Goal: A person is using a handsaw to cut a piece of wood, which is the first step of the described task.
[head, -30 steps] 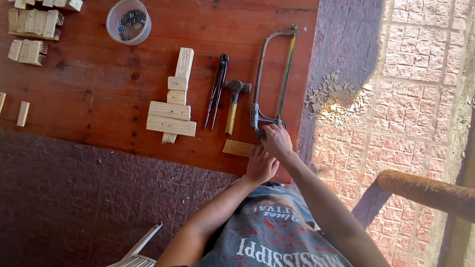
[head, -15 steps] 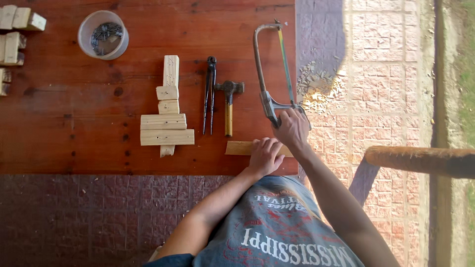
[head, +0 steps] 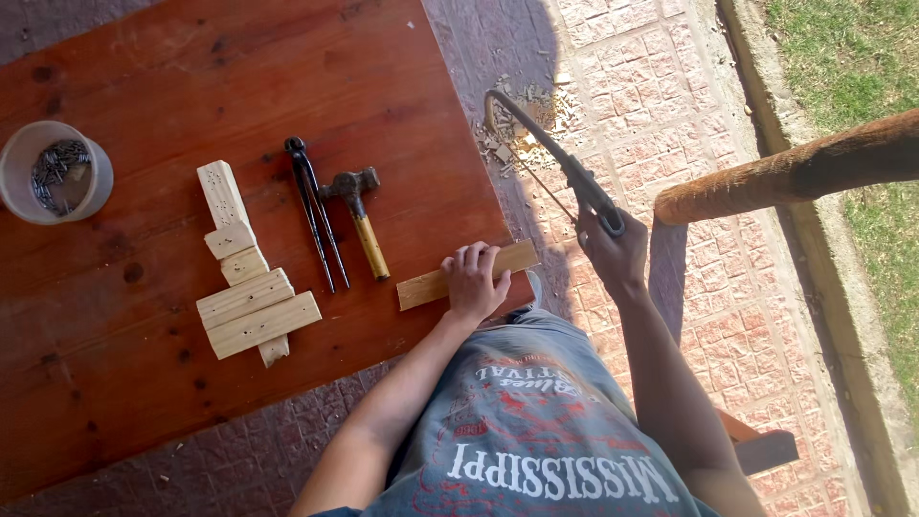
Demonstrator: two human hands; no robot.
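My left hand (head: 475, 280) presses flat on a short wooden strip (head: 421, 286) that lies at the near edge of the red-brown table (head: 287, 86), its right end reaching the table's corner. My right hand (head: 615, 251) grips the handle of a hacksaw (head: 546, 153), lifted off the table and held out over the paved floor to the right, blade side toward the table.
A hammer (head: 357, 213) and black pincers (head: 314, 208) lie left of the strip. Further left is a nailed stack of wooden blocks (head: 244, 278). A plastic cup of nails (head: 53, 172) sits at far left. Sawdust (head: 536, 105) lies on the paving; a wooden pole (head: 795, 168) crosses at right.
The right hand has lifted the hacksaw off the table and swung it out to the right. The left hand stays on the strip. The camera view shifted and tilted.
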